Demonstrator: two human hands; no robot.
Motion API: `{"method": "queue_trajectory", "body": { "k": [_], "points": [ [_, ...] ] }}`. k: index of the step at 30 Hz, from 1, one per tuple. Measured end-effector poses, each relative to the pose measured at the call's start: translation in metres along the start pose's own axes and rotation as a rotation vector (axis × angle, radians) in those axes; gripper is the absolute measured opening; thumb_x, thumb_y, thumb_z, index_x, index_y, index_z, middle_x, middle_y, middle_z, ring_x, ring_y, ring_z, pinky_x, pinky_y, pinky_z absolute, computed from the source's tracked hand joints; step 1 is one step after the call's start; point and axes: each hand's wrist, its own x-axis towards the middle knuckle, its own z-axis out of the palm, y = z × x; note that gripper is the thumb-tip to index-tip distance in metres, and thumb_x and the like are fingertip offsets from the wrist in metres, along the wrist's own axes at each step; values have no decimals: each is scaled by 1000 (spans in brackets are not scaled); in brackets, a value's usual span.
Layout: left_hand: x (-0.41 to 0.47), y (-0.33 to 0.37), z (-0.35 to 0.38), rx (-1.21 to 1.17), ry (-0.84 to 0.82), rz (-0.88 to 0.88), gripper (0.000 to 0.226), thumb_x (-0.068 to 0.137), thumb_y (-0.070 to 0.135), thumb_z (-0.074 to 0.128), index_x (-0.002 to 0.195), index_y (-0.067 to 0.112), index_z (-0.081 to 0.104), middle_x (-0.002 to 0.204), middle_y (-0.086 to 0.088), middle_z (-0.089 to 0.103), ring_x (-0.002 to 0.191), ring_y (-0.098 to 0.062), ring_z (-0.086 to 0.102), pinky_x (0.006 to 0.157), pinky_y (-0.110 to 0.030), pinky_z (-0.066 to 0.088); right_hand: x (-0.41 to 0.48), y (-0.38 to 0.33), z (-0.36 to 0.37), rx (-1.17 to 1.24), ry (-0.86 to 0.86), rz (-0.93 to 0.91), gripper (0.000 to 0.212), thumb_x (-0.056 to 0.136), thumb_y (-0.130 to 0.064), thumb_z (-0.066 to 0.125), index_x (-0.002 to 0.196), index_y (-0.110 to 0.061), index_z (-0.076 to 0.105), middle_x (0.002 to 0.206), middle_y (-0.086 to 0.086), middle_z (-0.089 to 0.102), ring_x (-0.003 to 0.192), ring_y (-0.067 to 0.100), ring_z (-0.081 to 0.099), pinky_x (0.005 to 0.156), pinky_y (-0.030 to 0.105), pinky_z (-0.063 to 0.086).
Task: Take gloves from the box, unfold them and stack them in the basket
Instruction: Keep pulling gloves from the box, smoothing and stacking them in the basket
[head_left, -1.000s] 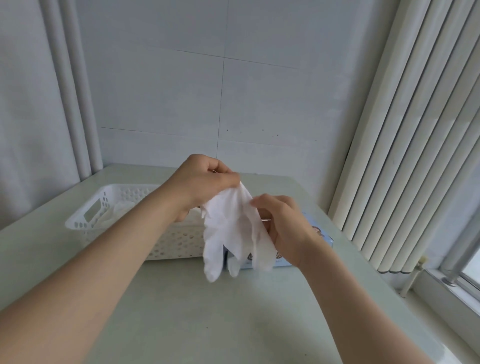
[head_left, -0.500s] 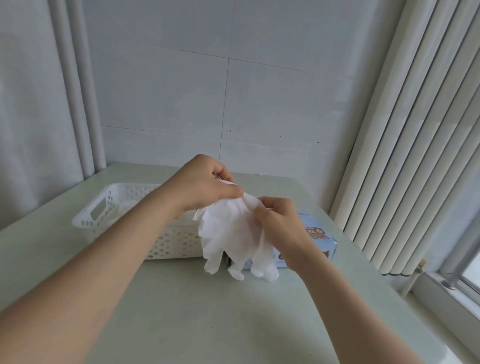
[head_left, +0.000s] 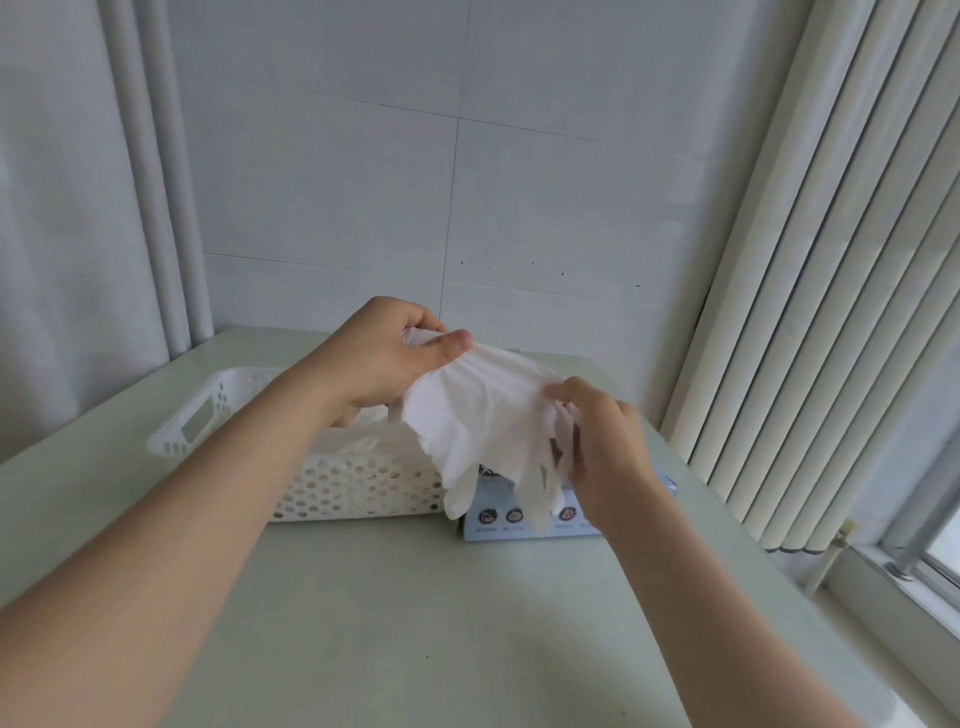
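My left hand (head_left: 384, 358) raised above basket (head_left: 358, 483), thumb and curled fingers pinching cuff of white glove (head_left: 483, 421). My right hand (head_left: 597, 441) lower, beside it, fingers curled gripping glove's other edge. Glove stretched between hands, fingers dangling over blue box (head_left: 524, 519) on table (head_left: 415, 623).

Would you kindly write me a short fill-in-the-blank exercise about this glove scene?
The left hand and right hand both grip one ____ glove.
The glove's fingers hang ____.
The blue box stands on the ____ side of the perforated basket.
Missing: white; down; right.
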Motion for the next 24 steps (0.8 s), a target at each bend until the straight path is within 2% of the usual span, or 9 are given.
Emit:
{"method": "queue_trajectory", "body": {
  "k": [2, 4, 7, 10, 12, 15, 18, 21, 24],
  "points": [
    [2, 0, -2, -18, 17, -3, 42, 99, 49, 66, 98, 8, 69, 64, 13, 48, 49, -15, 45, 40, -22, 37, 0, 0, 4, 7, 76, -95, 24, 80, -23, 75, 82, -12, 54, 71, 7, 34, 60, 26, 32, 56, 37, 30],
    [6, -3, -6, -24, 48, -8, 51, 103, 51, 59, 99, 0, 64, 63, 10, 36, 49, -11, 34, 47, -24, 34, 2, -1, 10, -59, 133, -247, 35, 86, -16, 67, 67, -3, 41, 65, 7, 25, 61, 25, 23, 53, 33, 21],
    [8, -9, -15, 44, 130, -3, 53, 104, 55, 53, 97, 3, 62, 68, 5, 45, 59, -18, 40, 60, -30, 36, 9, -6, 27, -182, 168, -384, 44, 91, -16, 63, 54, -11, 41, 47, -6, 35, 48, 20, 28, 48, 23, 25],
    [8, -19, -26, 275, 220, 9, 49, 107, 52, 50, 94, 6, 62, 79, -5, 65, 71, -24, 57, 61, -33, 40, 22, -14, 50, -376, 193, -479, 29, 96, -24, 63, 72, -12, 72, 62, -6, 70, 54, 22, 61, 54, 32, 50],
    [10, -30, -37, 501, 263, 5, 53, 108, 49, 47, 92, 0, 58, 83, -16, 65, 76, -31, 59, 61, -36, 38, 32, -18, 67, -479, 152, -497, 25, 98, -26, 62, 82, -13, 78, 71, 3, 75, 65, 27, 71, 63, 37, 59],
    [14, -53, -57, 697, 244, -90, 52, 108, 53, 41, 81, 8, 43, 76, -14, 58, 65, -27, 52, 54, -37, 29, 48, -20, 92, -665, 61, -482, 30, 97, -26, 64, 87, -2, 78, 73, 19, 75, 69, 36, 71, 62, 38, 62],
    [15, -80, -72, 750, 184, -174, 50, 108, 55, 38, 87, 10, 45, 80, -13, 58, 67, -27, 54, 57, -39, 34, 57, -18, 114, -813, -31, -477, 34, 97, -24, 65, 95, 8, 75, 79, 23, 74, 70, 36, 66, 54, 32, 54],
    [14, -107, -80, 786, 106, -252, 50, 108, 55, 38, 96, 8, 49, 87, -13, 60, 73, -27, 56, 66, -40, 41, 63, -7, 131, -944, -89, -485, 31, 96, -23, 69, 98, 9, 73, 90, 26, 74, 87, 42, 69, 70, 45, 60],
    [11, -125, -83, 828, 62, -334, 47, 109, 54, 38, 99, 9, 48, 89, -12, 58, 75, -26, 56, 66, -39, 41, 64, 3, 138, -1104, -92, -513, 24, 95, -23, 74, 95, 0, 70, 84, 18, 70, 80, 41, 70, 68, 44, 61]
  ]
}}
